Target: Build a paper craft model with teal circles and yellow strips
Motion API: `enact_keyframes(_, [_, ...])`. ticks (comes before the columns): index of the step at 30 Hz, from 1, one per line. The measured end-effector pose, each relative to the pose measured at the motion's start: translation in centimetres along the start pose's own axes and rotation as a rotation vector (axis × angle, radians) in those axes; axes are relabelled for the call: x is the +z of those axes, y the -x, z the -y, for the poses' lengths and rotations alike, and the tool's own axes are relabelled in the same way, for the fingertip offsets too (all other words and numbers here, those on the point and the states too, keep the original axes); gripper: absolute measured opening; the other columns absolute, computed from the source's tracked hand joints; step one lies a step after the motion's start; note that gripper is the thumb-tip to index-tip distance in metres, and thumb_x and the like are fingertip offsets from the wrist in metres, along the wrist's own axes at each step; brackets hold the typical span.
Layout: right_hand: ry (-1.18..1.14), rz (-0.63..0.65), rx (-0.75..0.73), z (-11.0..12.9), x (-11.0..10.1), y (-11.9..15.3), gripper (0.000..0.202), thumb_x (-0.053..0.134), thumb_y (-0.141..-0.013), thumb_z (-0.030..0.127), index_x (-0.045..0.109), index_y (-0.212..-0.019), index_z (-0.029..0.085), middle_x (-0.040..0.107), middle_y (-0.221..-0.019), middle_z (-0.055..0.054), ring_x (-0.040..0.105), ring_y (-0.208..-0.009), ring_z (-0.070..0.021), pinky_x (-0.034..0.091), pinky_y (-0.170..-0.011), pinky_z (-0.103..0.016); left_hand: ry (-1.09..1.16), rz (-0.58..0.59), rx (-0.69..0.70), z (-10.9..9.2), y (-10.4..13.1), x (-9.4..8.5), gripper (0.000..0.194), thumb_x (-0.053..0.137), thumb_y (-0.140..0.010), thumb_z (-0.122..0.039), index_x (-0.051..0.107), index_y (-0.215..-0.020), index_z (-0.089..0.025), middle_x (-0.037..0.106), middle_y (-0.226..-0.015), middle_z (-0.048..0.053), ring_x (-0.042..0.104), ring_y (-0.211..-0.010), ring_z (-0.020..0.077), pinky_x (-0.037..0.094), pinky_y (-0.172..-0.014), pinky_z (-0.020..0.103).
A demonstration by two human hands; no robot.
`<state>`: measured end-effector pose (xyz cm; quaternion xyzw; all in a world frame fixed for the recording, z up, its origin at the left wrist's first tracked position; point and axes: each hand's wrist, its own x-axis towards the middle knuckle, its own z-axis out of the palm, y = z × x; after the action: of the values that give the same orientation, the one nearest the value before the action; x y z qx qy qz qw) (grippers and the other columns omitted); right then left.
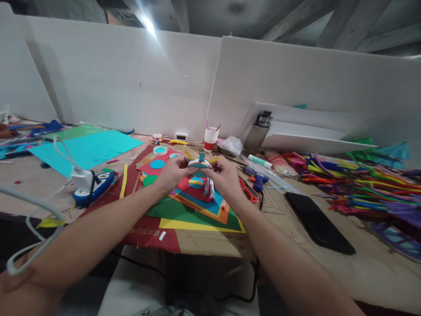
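Observation:
Both hands hold a small round paper piece (199, 164) with a white edge and a teal strip standing up from its top. My left hand (174, 172) pinches its left side between thumb and fingers. On its right side, the thumb and fingers of my right hand (224, 175) grip it. Below the hands lies a stack of coloured paper sheets (197, 216) in green, yellow, orange, blue and red. A blue paper circle (157, 164) and a green paper circle (150, 180) lie left of my left hand. Markers (212, 191) rest on the stack beneath my right hand.
To the right are orange-handled scissors (249, 191), a blue glue gun (259, 180), a black phone (317, 221) and many pipe cleaners (358, 180). Paper cups (211, 138) stand behind. A blue power strip (94, 188) with a white plug and cable sits left, near a cyan sheet (88, 151).

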<state>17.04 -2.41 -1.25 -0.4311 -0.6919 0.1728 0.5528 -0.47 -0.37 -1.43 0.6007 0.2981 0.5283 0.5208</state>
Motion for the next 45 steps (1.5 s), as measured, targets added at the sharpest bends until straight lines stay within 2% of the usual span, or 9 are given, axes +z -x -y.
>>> enact_keyframes(4, [-0.081, 0.054, 0.194, -0.1, 0.3, 0.0, 0.026, 0.068, -0.071, 0.043, 0.057, -0.07, 0.019, 0.054, -0.066, 0.002, 0.048, -0.063, -0.0139, 0.038, -0.058, -0.027, 0.076, -0.011, -0.11, 0.1, 0.0, 0.2, 0.033, 0.085, -0.06, -0.03, 0.065, -0.08, -0.014, 0.064, -0.076, -0.001, 0.059, -0.065, 0.0094, 0.045, -0.058, 0.021])
enact_keyframes(10, [-0.201, 0.064, 0.315, -0.5, 0.5, 0.0, 0.034, 0.071, -0.065, 0.05, 0.056, -0.066, 0.019, 0.051, -0.061, 0.004, 0.044, -0.058, -0.0118, 0.037, -0.057, -0.027, 0.153, -0.003, -0.226, 0.0, 0.0, 0.3, 0.036, 0.086, -0.058, -0.029, 0.065, -0.083, -0.013, 0.065, -0.076, 0.001, 0.062, -0.063, 0.01, 0.049, -0.056, 0.022])
enact_keyframes(14, [-0.277, 0.073, 0.343, -1.1, 0.8, -0.1, 0.034, 0.071, -0.066, 0.049, 0.055, -0.068, 0.02, 0.055, -0.064, 0.003, 0.049, -0.061, -0.0126, 0.041, -0.059, -0.027, 0.16, 0.03, -0.274, 0.0, -0.1, 0.1, 0.036, 0.086, -0.061, -0.028, 0.066, -0.086, -0.013, 0.065, -0.081, 0.002, 0.062, -0.063, 0.0097, 0.052, -0.052, 0.02])
enact_keyframes(25, [-0.456, 0.102, 0.361, -0.5, 1.0, 0.2, 0.045, 0.075, -0.064, 0.033, 0.055, -0.101, 0.018, 0.066, -0.082, 0.0, 0.061, -0.074, -0.0144, 0.049, -0.072, -0.03, 0.269, 0.038, -0.331, -0.1, -0.3, 0.0, 0.033, 0.084, -0.065, -0.024, 0.067, -0.091, -0.013, 0.07, -0.086, 0.005, 0.064, -0.065, 0.0099, 0.055, -0.053, 0.018])
enact_keyframes(31, [-0.401, 0.095, 0.333, -0.7, 0.4, -0.4, 0.046, 0.073, -0.068, 0.044, 0.055, -0.103, 0.02, 0.066, -0.084, -0.002, 0.062, -0.075, -0.0156, 0.049, -0.069, -0.031, 0.281, 0.03, -0.32, 0.7, -0.7, -0.7, 0.032, 0.083, -0.067, -0.025, 0.068, -0.092, -0.012, 0.071, -0.088, 0.006, 0.066, -0.069, 0.0118, 0.057, -0.058, 0.021])
enact_keyframes(35, [-0.176, -0.105, 0.226, -0.6, -2.7, -1.6, 0.035, 0.062, -0.077, 0.046, 0.059, -0.099, 0.019, 0.066, -0.09, -0.005, 0.06, -0.078, -0.0166, 0.049, -0.073, -0.033, 0.354, -0.048, -0.327, 0.8, -1.2, -1.2, 0.028, 0.082, -0.067, -0.021, 0.066, -0.089, -0.013, 0.071, -0.086, 0.005, 0.066, -0.066, 0.0118, 0.058, -0.059, 0.024])
enact_keyframes(39, [0.381, -0.324, 0.172, -1.8, -7.4, -1.5, 0.029, 0.056, -0.082, 0.037, 0.062, -0.101, 0.016, 0.066, -0.088, -0.008, 0.059, -0.078, -0.0197, 0.047, -0.077, -0.036, 0.379, -0.097, -0.311, 0.5, -1.2, -1.2, 0.028, 0.082, -0.065, -0.017, 0.063, -0.086, -0.014, 0.07, -0.084, 0.004, 0.067, -0.069, 0.0126, 0.059, -0.062, 0.025])
enact_keyframes(42, [0.829, -0.272, 0.357, -3.9, -10.5, -0.7, 0.033, 0.056, -0.083, 0.034, 0.064, -0.105, 0.011, 0.067, -0.098, -0.017, 0.061, -0.092, -0.0275, 0.045, -0.083, -0.041, 0.354, -0.11, -0.263, 0.4, -1.0, -0.9, 0.029, 0.083, -0.062, -0.015, 0.062, -0.082, -0.014, 0.07, -0.084, 0.003, 0.067, -0.071, 0.0128, 0.057, -0.062, 0.025])
enact_keyframes(45, [1.062, -0.081, 0.599, -6.3, -12.2, 0.2, 0.046, 0.062, -0.079, 0.041, 0.064, -0.109, 0.006, 0.066, -0.105, -0.027, 0.062, -0.099, -0.0347, 0.046, -0.082, -0.043, 0.307, -0.092, -0.173, 0.3, -0.9, -0.8, 0.031, 0.086, -0.057, -0.018, 0.064, -0.079, -0.013, 0.071, -0.082, 0.003, 0.067, -0.073, 0.0132, 0.057, -0.067, 0.026])
